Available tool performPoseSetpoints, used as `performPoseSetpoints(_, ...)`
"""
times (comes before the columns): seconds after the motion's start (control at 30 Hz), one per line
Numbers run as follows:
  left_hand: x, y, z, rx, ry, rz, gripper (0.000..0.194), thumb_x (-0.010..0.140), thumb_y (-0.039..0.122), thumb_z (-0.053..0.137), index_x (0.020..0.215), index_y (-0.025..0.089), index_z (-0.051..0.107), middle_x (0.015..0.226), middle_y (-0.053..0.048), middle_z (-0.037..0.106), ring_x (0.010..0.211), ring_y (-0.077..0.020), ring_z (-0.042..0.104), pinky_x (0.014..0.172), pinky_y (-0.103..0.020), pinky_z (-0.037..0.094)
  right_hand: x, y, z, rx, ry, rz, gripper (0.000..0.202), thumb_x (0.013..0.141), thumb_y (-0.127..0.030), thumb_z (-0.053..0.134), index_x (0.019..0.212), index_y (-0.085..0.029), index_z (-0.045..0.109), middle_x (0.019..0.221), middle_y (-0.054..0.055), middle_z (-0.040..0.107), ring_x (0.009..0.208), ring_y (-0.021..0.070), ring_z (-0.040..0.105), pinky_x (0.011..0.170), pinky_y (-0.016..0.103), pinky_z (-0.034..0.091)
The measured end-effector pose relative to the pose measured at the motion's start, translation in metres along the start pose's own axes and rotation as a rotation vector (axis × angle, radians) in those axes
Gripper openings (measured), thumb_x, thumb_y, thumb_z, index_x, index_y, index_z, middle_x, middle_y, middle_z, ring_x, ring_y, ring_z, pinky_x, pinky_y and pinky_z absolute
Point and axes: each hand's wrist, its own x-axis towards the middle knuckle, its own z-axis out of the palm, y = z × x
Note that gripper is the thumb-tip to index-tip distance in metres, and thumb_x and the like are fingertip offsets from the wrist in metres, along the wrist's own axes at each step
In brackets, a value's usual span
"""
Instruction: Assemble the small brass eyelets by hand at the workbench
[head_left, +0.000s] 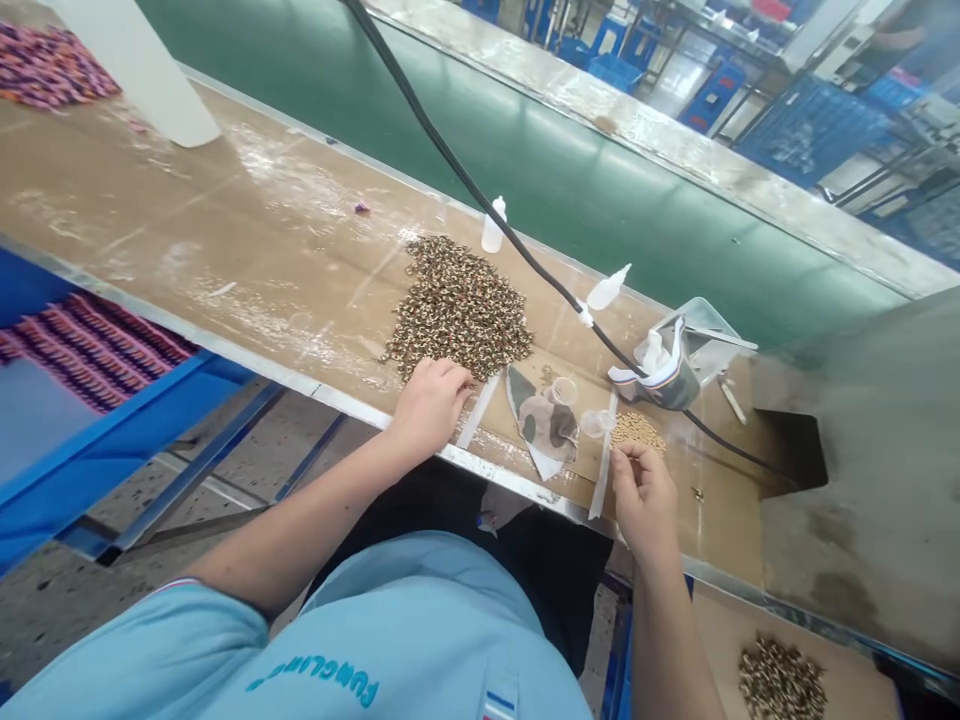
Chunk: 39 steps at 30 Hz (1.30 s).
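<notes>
**Hands at the bench edge, beside the heap of small parts**

Light blue shirt (390,640) fills the bottom of the view, nearest the camera; both forearms reach up from it to the worn brown bench (247,250).

Landmark: large heap of small brown-and-pale parts (459,305) on the bench.

Left hand (429,405): rests at the near edge of the heap, fingers curled down, fingertips touching the nearest parts. Whether a part is pinched under the fingers cannot be told.

Right hand (643,492): well to the right of the heap, at the near bench edge. Thumb and forefinger pressed together at the tips; what they pinch, if anything, is too small to make out. Fingertips lie just below a small pile of tan pieces (637,430).

Between heap and right hand: two white strips (477,412), one just right of the left hand, the other beside the right hand; a torn scrap of patterned sheet (541,425); two small clear cups (564,390).

Behind the heap: a small white dropper bottle (493,226) standing, a second bottle (606,290) lying to the right. A black cable (450,160) crosses above the heap to the right, past a clear tray (701,335).

Beyond the bench: green conveyor belt (525,150). Far left of the heap: blue bin (112,430) holding pink-striped pieces.
</notes>
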Motion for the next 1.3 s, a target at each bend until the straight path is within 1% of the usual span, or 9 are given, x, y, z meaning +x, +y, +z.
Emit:
performPoseSetpoints(0.2, -0.006, -0.001, 0.002, 0.002, 0.032, 0.105, 0.018, 0.087, 0.016, 0.043, 0.077, 0.016, 0.058, 0.076, -0.006, 0.062, 0.077, -0.0212, 0.050, 0.071, -0.034, 0.042, 0.002, -0.001, -0.001, -0.036, 0.019, -0.040, 0.025, 0.083, -0.043, 0.045, 0.079, -0.020, 0.055, 0.074, 0.003, 0.057, 0.067, 0.0166, 0.052, 0.064, 0.031, 0.040)
performPoseSetpoints(0.3, -0.006, -0.003, 0.003, -0.034, 0.053, 0.137, 0.020, 0.088, 0.015, 0.041, 0.083, 0.016, 0.060, 0.078, -0.006, 0.064, 0.076, -0.0202, 0.052, 0.073, -0.035, 0.043, 0.003, -0.001, -0.001, -0.084, 0.048, -0.089, 0.024, 0.084, -0.042, 0.045, 0.079, -0.020, 0.055, 0.073, 0.002, 0.056, 0.067, 0.0163, 0.051, 0.063, 0.031, 0.039)
performPoseSetpoints(0.47, -0.003, 0.011, 0.001, -0.313, 0.157, 0.082, 0.019, 0.088, 0.016, 0.043, 0.091, 0.017, 0.062, 0.092, -0.007, 0.065, 0.088, -0.0183, 0.056, 0.082, -0.034, 0.045, 0.006, 0.000, -0.005, -0.221, 0.028, -0.163, 0.023, 0.086, -0.040, 0.043, 0.080, -0.021, 0.053, 0.074, 0.002, 0.054, 0.063, 0.0149, 0.048, 0.060, 0.029, 0.037)
performPoseSetpoints(0.53, -0.004, 0.026, 0.003, -0.546, 0.084, 0.047, 0.017, 0.086, 0.017, 0.045, 0.089, 0.017, 0.062, 0.090, -0.005, 0.064, 0.088, -0.0162, 0.058, 0.081, -0.031, 0.046, 0.008, -0.001, -0.006, -0.291, 0.026, -0.204, 0.024, 0.088, -0.040, 0.040, 0.080, -0.021, 0.053, 0.074, 0.002, 0.053, 0.063, 0.0148, 0.048, 0.059, 0.028, 0.036)
performPoseSetpoints(0.6, -0.006, 0.044, 0.009, -0.833, -0.054, -0.015, 0.012, 0.084, 0.019, 0.049, 0.086, 0.017, 0.061, 0.085, -0.004, 0.064, 0.082, -0.0146, 0.059, 0.077, -0.029, 0.047, 0.011, -0.003, -0.008, -0.371, 0.038, -0.257, 0.027, 0.091, -0.040, 0.037, 0.081, -0.021, 0.053, 0.077, 0.003, 0.054, 0.065, 0.0154, 0.049, 0.058, 0.028, 0.035)
performPoseSetpoints(0.73, -0.012, 0.075, 0.031, -1.388, -0.397, -0.255, 0.010, 0.080, 0.023, 0.055, 0.085, 0.015, 0.057, 0.071, -0.001, 0.060, 0.068, -0.0114, 0.059, 0.066, -0.024, 0.048, 0.021, -0.009, -0.014, -0.565, 0.062, -0.391, 0.029, 0.094, -0.038, 0.034, 0.082, -0.021, 0.054, 0.081, 0.004, 0.057, 0.064, 0.0152, 0.049, 0.053, 0.027, 0.030)
performPoseSetpoints(0.8, -0.013, 0.081, 0.040, -1.526, -0.477, -0.342, 0.013, 0.078, 0.026, 0.059, 0.083, 0.014, 0.056, 0.067, 0.000, 0.058, 0.064, -0.0099, 0.057, 0.063, -0.023, 0.046, 0.027, -0.010, -0.018, -0.654, 0.063, -0.471, 0.027, 0.094, -0.035, 0.035, 0.082, -0.020, 0.055, 0.081, 0.005, 0.057, 0.062, 0.0150, 0.048, 0.054, 0.027, 0.029)
performPoseSetpoints(1.0, -0.013, 0.076, 0.043, -1.614, -0.524, -0.414, 0.023, 0.074, 0.033, 0.066, 0.083, 0.014, 0.055, 0.065, 0.001, 0.059, 0.063, -0.0093, 0.056, 0.063, -0.024, 0.046, 0.044, -0.014, -0.027, -0.794, -0.031, -0.739, 0.021, 0.093, -0.024, 0.038, 0.080, -0.019, 0.053, 0.076, 0.005, 0.058, 0.068, 0.0169, 0.050, 0.065, 0.028, 0.034)
performPoseSetpoints(1.3, -0.012, 0.076, 0.043, -1.635, -0.552, -0.411, 0.026, 0.072, 0.035, 0.067, 0.082, 0.014, 0.055, 0.067, 0.002, 0.058, 0.064, -0.0091, 0.056, 0.065, -0.025, 0.044, 0.050, -0.022, -0.028, -0.862, -0.086, -0.830, 0.019, 0.092, -0.017, 0.040, 0.077, -0.018, 0.052, 0.070, 0.003, 0.056, 0.065, 0.0149, 0.048, 0.069, 0.028, 0.032)
